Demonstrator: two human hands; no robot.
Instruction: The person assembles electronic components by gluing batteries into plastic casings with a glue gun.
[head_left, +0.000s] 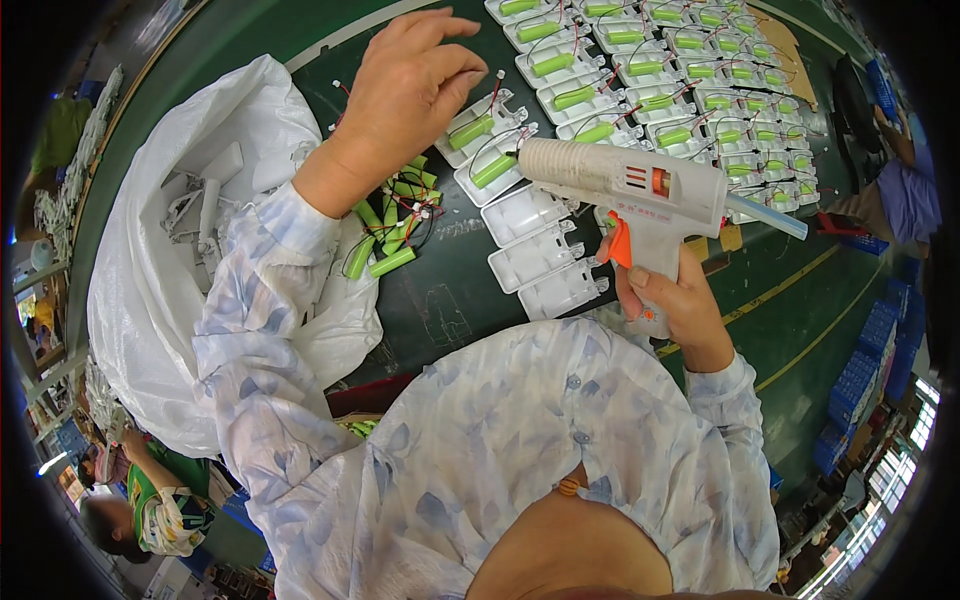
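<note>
White glue gun (620, 185) sits clasped in the right hand (678, 308), nozzle near 1 green battery (492, 172) in a white casing (497, 192). Left hand (415, 82), fingers bent and parted, hovers above the table (435, 295).

1 glue gun (630, 185), 1 glue stick (768, 215), 1 sack (130, 330), 3 bare housings (530, 258), dozens of filled housings (450, 150); loose green cells (392, 262) overlap, uncountable.

White glue gun (625, 182) in right grip (677, 303), left grip (418, 80) near white shells (480, 194) with green batteries (470, 133)
</note>
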